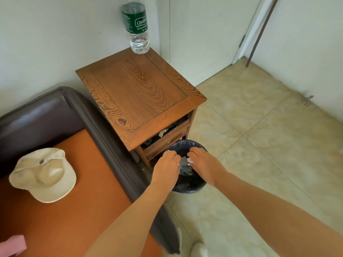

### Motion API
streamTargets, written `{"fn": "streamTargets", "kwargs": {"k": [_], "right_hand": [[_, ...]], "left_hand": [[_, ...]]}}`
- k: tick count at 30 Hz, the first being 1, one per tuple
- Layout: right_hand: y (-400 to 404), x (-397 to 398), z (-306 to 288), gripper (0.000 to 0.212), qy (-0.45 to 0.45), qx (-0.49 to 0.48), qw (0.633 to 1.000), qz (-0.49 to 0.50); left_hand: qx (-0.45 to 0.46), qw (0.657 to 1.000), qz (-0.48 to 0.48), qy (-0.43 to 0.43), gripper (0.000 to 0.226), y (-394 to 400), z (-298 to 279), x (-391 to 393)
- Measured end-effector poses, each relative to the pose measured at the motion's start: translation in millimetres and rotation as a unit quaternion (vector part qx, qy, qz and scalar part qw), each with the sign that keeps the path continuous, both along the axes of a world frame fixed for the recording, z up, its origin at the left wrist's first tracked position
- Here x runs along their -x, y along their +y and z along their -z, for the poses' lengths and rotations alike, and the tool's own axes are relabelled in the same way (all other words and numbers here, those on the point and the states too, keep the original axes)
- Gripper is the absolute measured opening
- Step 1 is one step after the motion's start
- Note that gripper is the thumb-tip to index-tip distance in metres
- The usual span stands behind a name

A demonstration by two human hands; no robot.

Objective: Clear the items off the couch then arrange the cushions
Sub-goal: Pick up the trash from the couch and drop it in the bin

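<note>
Both my hands hang over a small round bin (pixel 193 188) lined with a dark bag, on the floor beside the couch. My left hand (pixel 166 168) has its fingers curled down, with a scrap of white paper showing at its fingertips. My right hand (pixel 204 164) pinches a crumpled white scrap (pixel 189 160) above the bin's opening. The couch (pixel 55 210) fills the lower left, with an orange seat and a dark padded arm. A cream cap (pixel 44 175) lies upside down on the seat. A pink cloth (pixel 12 245) peeks in at the bottom left corner.
A wooden side table (pixel 141 95) stands against the wall between couch and bin, with a plastic water bottle (pixel 137 26) at its back corner. Its lower shelf holds dark clutter. Beige tiled floor spreads to the right. A white door and a leaning rod are at top right.
</note>
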State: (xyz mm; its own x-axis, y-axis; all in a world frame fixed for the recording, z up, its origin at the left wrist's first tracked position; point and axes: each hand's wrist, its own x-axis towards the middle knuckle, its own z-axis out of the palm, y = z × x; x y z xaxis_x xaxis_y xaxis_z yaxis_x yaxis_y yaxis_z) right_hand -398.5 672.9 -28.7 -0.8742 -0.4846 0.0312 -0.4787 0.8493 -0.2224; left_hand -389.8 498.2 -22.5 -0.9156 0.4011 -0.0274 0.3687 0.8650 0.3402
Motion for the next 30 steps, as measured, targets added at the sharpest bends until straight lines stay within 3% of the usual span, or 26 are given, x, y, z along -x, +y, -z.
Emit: {"fn": "streamTargets", "kwargs": {"k": [7, 14, 16, 22, 30], "right_hand": [[2, 16, 74, 0.040, -0.051, 0.001, 0.999, 0.007], [19, 28, 120, 0.032, -0.074, 0.014, 0.997, -0.005], [21, 33, 124, 0.035, -0.082, 0.020, 0.996, 0.005], [31, 35, 119, 0.069, -0.081, -0.022, 0.996, 0.005], [30, 38, 111, 0.062, -0.129, -0.065, 0.989, -0.016]], "left_hand": [[0.066, 0.997, 0.031, -0.041, 0.032, 16, 59, 19], [0.071, 0.994, -0.017, -0.084, 0.029, 49, 102, 30], [0.061, 0.993, -0.038, -0.091, 0.030, 53, 108, 34], [0.117, 0.986, -0.054, -0.102, 0.051, 52, 107, 40], [0.146, 0.984, -0.028, -0.098, 0.057, 49, 94, 40]]}}
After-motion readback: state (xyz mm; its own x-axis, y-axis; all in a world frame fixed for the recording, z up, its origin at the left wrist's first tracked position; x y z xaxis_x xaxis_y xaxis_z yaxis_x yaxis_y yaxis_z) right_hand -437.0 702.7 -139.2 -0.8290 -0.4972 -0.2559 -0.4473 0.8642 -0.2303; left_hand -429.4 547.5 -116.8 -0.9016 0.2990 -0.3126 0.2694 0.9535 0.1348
